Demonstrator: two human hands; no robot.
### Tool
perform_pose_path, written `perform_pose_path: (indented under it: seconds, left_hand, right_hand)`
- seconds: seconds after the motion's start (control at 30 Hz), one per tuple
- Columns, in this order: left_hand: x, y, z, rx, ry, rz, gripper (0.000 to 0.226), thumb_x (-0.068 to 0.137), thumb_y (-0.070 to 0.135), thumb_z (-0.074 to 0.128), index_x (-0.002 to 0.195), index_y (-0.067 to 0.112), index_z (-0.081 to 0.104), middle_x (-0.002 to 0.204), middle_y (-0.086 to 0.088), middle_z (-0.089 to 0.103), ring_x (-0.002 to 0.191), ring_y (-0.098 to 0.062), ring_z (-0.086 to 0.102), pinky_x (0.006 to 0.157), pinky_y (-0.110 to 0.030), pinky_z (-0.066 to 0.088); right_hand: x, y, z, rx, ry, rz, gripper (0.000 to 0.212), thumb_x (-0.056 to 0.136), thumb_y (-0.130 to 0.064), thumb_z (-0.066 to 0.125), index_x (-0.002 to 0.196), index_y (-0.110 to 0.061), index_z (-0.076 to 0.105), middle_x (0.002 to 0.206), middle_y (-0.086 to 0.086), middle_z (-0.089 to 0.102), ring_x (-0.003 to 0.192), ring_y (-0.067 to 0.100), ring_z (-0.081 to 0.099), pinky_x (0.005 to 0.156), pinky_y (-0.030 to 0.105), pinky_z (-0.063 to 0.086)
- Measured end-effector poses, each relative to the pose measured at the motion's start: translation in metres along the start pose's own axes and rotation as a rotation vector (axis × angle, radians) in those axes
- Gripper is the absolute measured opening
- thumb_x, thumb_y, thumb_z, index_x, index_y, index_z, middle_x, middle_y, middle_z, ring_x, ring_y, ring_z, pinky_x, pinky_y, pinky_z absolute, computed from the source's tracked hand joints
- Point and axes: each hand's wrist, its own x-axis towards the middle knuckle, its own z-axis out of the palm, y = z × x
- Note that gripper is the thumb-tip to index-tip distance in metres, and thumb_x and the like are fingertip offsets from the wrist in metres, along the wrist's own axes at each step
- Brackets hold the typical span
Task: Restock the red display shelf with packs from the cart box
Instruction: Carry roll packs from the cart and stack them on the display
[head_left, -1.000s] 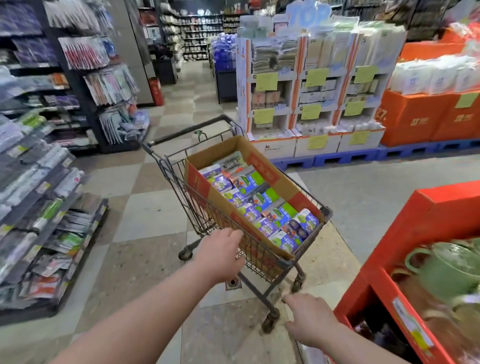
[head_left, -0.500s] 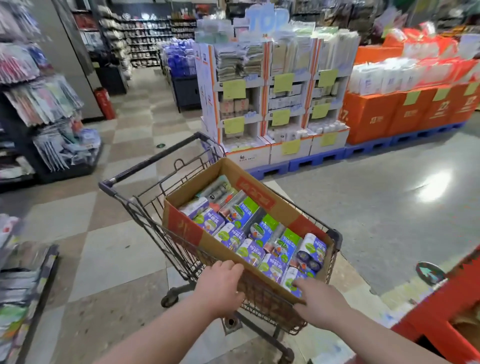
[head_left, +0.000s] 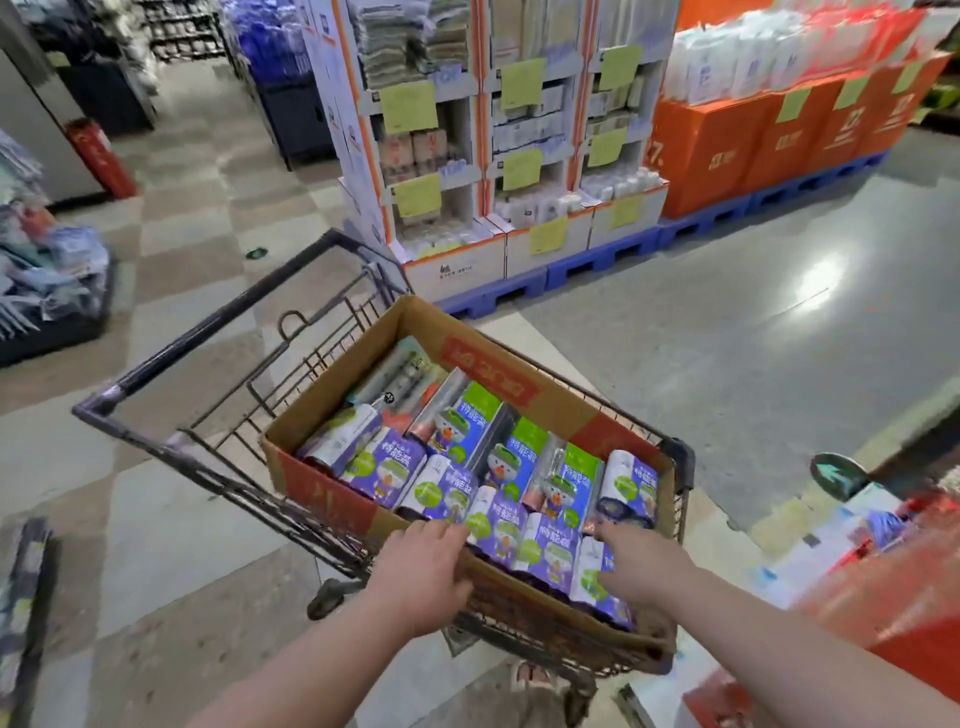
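Note:
A brown cardboard box (head_left: 524, 384) with red panels sits in a dark wire shopping cart (head_left: 218, 436). It is full of purple, blue and green packs (head_left: 498, 467) lying flat in rows. My left hand (head_left: 421, 577) rests on the box's near rim, fingertips over the edge and touching a pack. My right hand (head_left: 636, 564) lies over the near-row packs (head_left: 550, 545), fingers spread on them; whether it grips one I cannot tell. The red display shelf (head_left: 893, 618) shows blurred at the lower right.
A white display stand (head_left: 498, 156) on blue pallets (head_left: 597, 260) stands beyond the cart. Orange boxes (head_left: 753, 140) line the right rear. A red extinguisher (head_left: 98, 156) and hanging goods (head_left: 47, 265) are at left. Grey floor (head_left: 727, 338) opens to the right.
The view has dipped and closed in on the cart. My right hand moved from the floor side up into the box onto the packs. My left hand slid over the box rim.

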Motion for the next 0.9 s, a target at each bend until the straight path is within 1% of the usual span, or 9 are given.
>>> perform_pose_path:
  seconds: [0.07,0.13,0.27,0.4,0.47,0.6,0.7,0.8,0.9]
  left_hand:
    - [0.015,-0.011,-0.005,0.001,-0.02,-0.033,0.061,0.083,0.052,0.034,0.138,0.024,0.038,0.133,0.0,0.048,0.126,-0.024,0.043,0.102,-0.035,0.037]
    - [0.035,-0.021,-0.011,-0.001,-0.021,-0.054,0.076,0.072,0.056,0.018,0.136,0.023,0.042,0.131,-0.001,0.051,0.124,-0.026,0.046,0.101,-0.035,0.038]
    - [0.082,-0.026,-0.014,-0.021,-0.049,-0.082,0.065,0.079,0.05,0.034,0.136,0.02,0.045,0.132,-0.004,0.053,0.126,-0.028,0.048,0.102,-0.04,0.036]
    - [0.128,-0.02,-0.007,0.076,-0.201,-0.038,0.057,0.09,0.043,0.046,0.143,0.023,0.034,0.143,0.0,0.041,0.134,-0.023,0.036,0.108,-0.036,0.031]
    - [0.147,-0.016,-0.004,0.116,-0.252,-0.01,0.061,0.091,0.043,0.047,0.145,0.021,0.03,0.145,-0.002,0.038,0.135,-0.024,0.034,0.109,-0.036,0.028]
    - [0.174,-0.009,0.004,0.18,-0.358,0.017,0.061,0.092,0.042,0.047,0.145,0.018,0.029,0.147,-0.006,0.036,0.136,-0.027,0.031,0.111,-0.04,0.025]
    - [0.19,-0.009,0.012,0.223,-0.448,0.045,0.063,0.093,0.043,0.047,0.147,0.016,0.026,0.152,-0.008,0.028,0.141,-0.029,0.023,0.113,-0.044,0.022]
    - [0.203,-0.008,0.021,0.263,-0.521,0.08,0.065,0.096,0.039,0.043,0.151,0.016,0.017,0.159,-0.007,0.016,0.147,-0.031,0.009,0.117,-0.048,0.014]
    - [0.215,-0.004,0.03,0.274,-0.562,0.092,0.069,0.095,0.042,0.045,0.152,0.017,0.015,0.16,-0.005,0.014,0.147,-0.03,0.006,0.117,-0.049,0.012]
  right_hand:
    - [0.026,0.005,0.0,0.028,-0.047,-0.003,0.049,0.088,-0.033,0.051,0.135,-0.021,0.043,0.136,0.004,0.051,0.122,0.024,0.052,0.092,0.034,0.048]
    - [0.052,0.008,0.001,0.052,-0.108,-0.009,0.048,0.089,-0.032,0.052,0.134,-0.018,0.044,0.137,0.005,0.049,0.124,0.025,0.05,0.095,0.035,0.047]
    - [0.095,0.013,0.011,0.102,-0.22,-0.005,0.052,0.091,-0.038,0.052,0.135,-0.013,0.042,0.14,0.012,0.042,0.127,0.029,0.046,0.101,0.037,0.043]
    - [0.131,0.017,0.026,0.124,-0.318,-0.005,0.054,0.091,-0.044,0.052,0.132,-0.011,0.042,0.143,0.018,0.034,0.123,0.033,0.05,0.097,0.039,0.044]
    - [0.144,0.018,0.033,0.137,-0.357,-0.017,0.056,0.091,-0.043,0.053,0.136,-0.012,0.04,0.146,0.016,0.032,0.125,0.031,0.049,0.097,0.039,0.044]
    - [0.165,0.025,0.045,0.167,-0.383,-0.069,0.067,0.091,-0.041,0.054,0.144,-0.009,0.029,0.148,0.015,0.032,0.135,0.03,0.037,0.104,0.038,0.039]
    - [0.174,0.027,0.055,0.198,-0.397,-0.074,0.076,0.091,-0.045,0.054,0.148,-0.008,0.022,0.148,0.015,0.03,0.137,0.033,0.033,0.104,0.039,0.038]
    - [0.18,0.026,0.063,0.229,-0.38,-0.064,0.08,0.088,-0.051,0.054,0.148,-0.008,0.024,0.148,0.013,0.029,0.139,0.038,0.026,0.106,0.041,0.038]
    - [0.182,0.026,0.067,0.238,-0.366,-0.054,0.081,0.085,-0.052,0.056,0.147,-0.01,0.025,0.147,0.012,0.029,0.137,0.036,0.029,0.107,0.041,0.038]
